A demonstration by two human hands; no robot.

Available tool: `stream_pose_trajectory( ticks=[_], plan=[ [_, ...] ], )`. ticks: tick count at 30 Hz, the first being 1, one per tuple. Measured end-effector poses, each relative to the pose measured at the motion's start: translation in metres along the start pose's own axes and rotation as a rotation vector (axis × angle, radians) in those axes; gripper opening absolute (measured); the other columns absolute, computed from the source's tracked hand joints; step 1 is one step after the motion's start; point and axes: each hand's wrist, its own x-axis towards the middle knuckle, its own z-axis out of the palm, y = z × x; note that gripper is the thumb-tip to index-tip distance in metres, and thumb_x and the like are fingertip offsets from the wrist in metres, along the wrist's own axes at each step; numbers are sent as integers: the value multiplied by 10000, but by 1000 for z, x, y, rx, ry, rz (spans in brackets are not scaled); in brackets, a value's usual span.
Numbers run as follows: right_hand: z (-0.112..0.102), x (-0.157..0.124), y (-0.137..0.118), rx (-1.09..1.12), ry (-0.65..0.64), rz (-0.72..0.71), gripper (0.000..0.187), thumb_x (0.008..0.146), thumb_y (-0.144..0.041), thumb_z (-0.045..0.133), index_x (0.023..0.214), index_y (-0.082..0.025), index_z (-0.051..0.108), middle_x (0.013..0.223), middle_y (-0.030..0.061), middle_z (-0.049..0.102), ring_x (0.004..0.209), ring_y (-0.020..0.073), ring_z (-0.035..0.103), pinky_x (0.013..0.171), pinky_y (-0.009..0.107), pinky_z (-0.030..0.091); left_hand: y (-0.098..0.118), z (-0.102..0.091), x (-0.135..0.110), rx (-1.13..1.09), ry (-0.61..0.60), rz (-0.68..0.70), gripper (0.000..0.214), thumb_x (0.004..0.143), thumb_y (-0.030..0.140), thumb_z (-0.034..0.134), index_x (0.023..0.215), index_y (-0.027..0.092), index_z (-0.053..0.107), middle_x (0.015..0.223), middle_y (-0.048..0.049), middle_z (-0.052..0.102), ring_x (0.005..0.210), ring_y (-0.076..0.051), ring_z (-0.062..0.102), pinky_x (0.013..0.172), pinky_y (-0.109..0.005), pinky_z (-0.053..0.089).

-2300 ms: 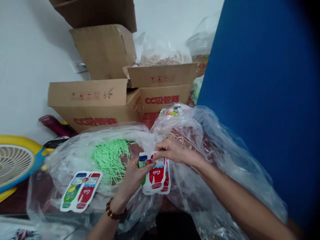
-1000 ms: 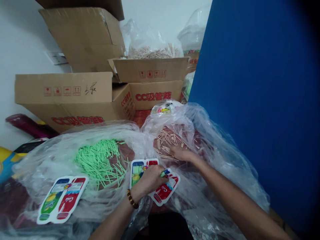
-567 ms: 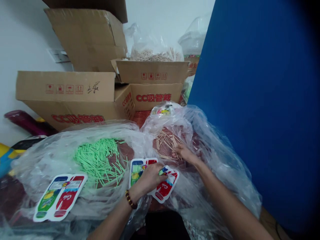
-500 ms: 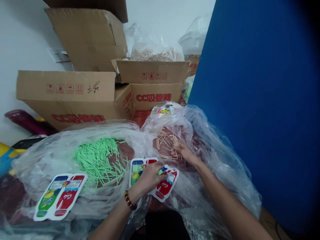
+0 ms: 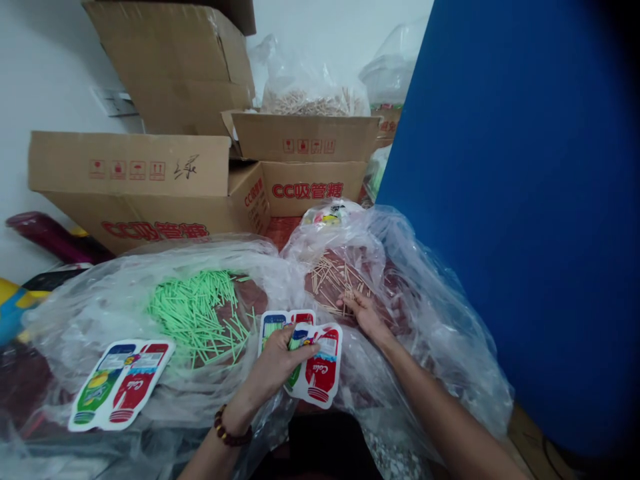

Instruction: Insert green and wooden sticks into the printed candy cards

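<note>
My left hand (image 5: 274, 363) is closed on a small stack of bottle-shaped printed packets (image 5: 316, 365), green and red with "Cola" on them. My right hand (image 5: 364, 313) reaches into a clear plastic bag (image 5: 415, 280) and its fingers rest on a pile of tan sticks (image 5: 336, 280); the fingertips are partly hidden among them. To the left, a second clear bag (image 5: 100, 307) holds a heap of green sticks (image 5: 197, 310). Another bottle-shaped packet (image 5: 121, 383) lies flat on that bag at the lower left.
Cardboard boxes with red print (image 5: 145, 190) stand stacked behind the bags, one (image 5: 305, 137) topped by a bag of tan sticks. A large blue panel (image 5: 525, 200) fills the right side. A dark red object (image 5: 55, 237) lies at the far left by the white wall.
My right hand left the packets and went into the bag of tan sticks. My left hand kept the packets, tilting them and drawing them slightly toward me.
</note>
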Motion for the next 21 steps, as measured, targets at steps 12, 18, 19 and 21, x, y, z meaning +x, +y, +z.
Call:
stream_pose_trajectory(
  ticks=[12,18,19,21],
  plan=[
    [-22,19,-38,-445,-92,-35,167,860,-247,500,719,-178,559,694,36,642,661,156,562,662,261,392,6,1,-11,-110,18,-32,248,691,360,733,783,135,686,714,-24,707,628,-179,631,578,-262,480],
    [-29,19,-30,-411,-86,9,213,872,-309,486,696,-195,521,659,34,637,614,165,588,606,270,428,-1,-3,-12,-151,14,-50,275,702,352,736,854,126,696,748,-38,734,648,-196,659,601,-279,503],
    [-29,18,-30,-384,-86,24,211,878,-328,473,722,-195,524,678,39,650,606,168,601,589,271,439,-3,-2,-11,-157,12,-49,281,700,355,738,857,126,696,755,-41,736,654,-199,662,609,-284,507],
    [-28,14,-30,-323,-75,46,235,899,-373,422,788,-194,526,734,57,674,625,178,631,577,280,467,-4,-2,-10,-164,19,-43,286,690,359,748,844,124,695,753,-42,736,653,-197,662,613,-285,509]
  ],
)
